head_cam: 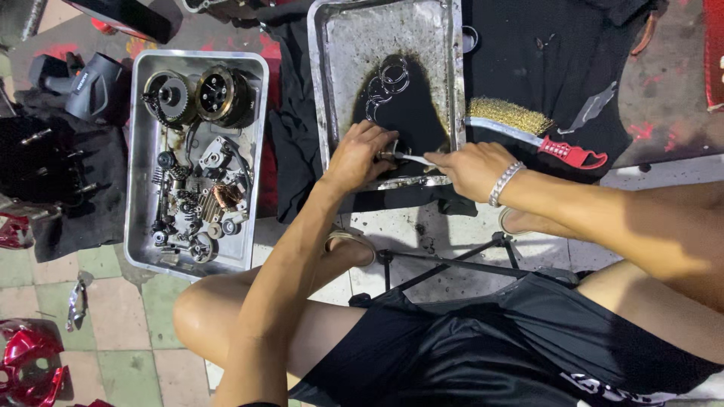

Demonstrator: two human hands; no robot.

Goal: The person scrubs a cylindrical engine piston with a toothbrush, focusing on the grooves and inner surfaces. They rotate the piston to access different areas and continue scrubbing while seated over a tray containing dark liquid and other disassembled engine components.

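Observation:
My left hand (358, 157) pinches a small metal part (386, 155) over the near edge of a metal tray (335, 45) that holds dark liquid. My right hand (471, 167), with a silver bracelet on the wrist, grips a thin white-handled tool (413, 159) whose tip meets the small part. Several metal rings (388, 79) lie in the dark liquid farther back in the tray.
A second metal tray (143, 151) at the left holds clutch parts, gears and springs. A wire brush with a red handle (539, 128) lies on black cloth right of the liquid tray. Red fairing pieces (26, 362) and a metal bracket (75, 301) rest on the tiled floor.

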